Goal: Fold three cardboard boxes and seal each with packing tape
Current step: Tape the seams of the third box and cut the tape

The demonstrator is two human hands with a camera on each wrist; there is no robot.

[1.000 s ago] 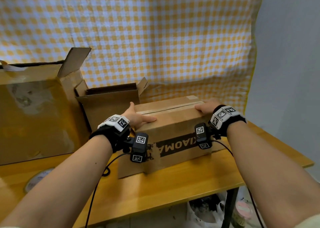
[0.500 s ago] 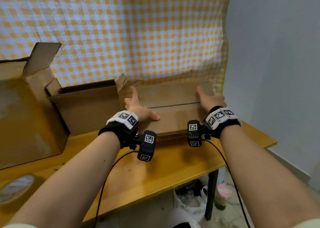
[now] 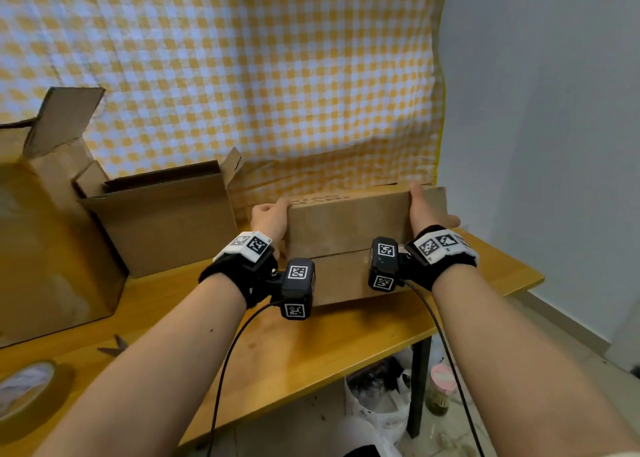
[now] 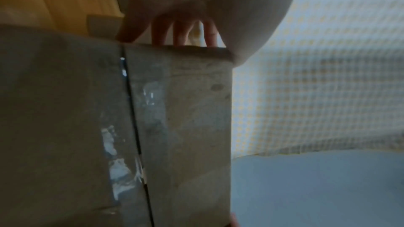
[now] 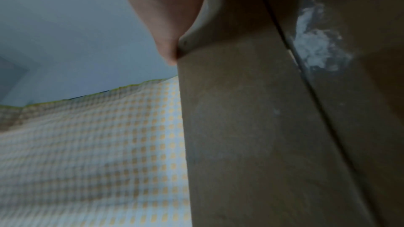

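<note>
A closed cardboard box [image 3: 346,228] stands on its long side at the back right of the wooden table [image 3: 311,345], its flap seam [image 3: 332,254] facing me. My left hand [image 3: 270,217] grips the box's left end; its fingers [image 4: 159,34] curl behind the end and the thumb lies on the near face. My right hand [image 3: 424,210] lies flat at the right end, straight fingers reaching the top edge, thumb [image 5: 166,44] at the corner. Glossy tape patches [image 4: 116,175] run beside the seam in the left wrist view.
A medium open box [image 3: 166,228] stands just left of the held one, and a large open box [image 3: 45,248] fills the far left. A tape roll [image 3: 24,390] lies at the near left edge. The table's right edge [image 3: 519,283] is close; bags lie under it.
The box has been tipped away from me onto its long side and moved toward the back right. Both hands went from lying flat on top to holding its two ends.
</note>
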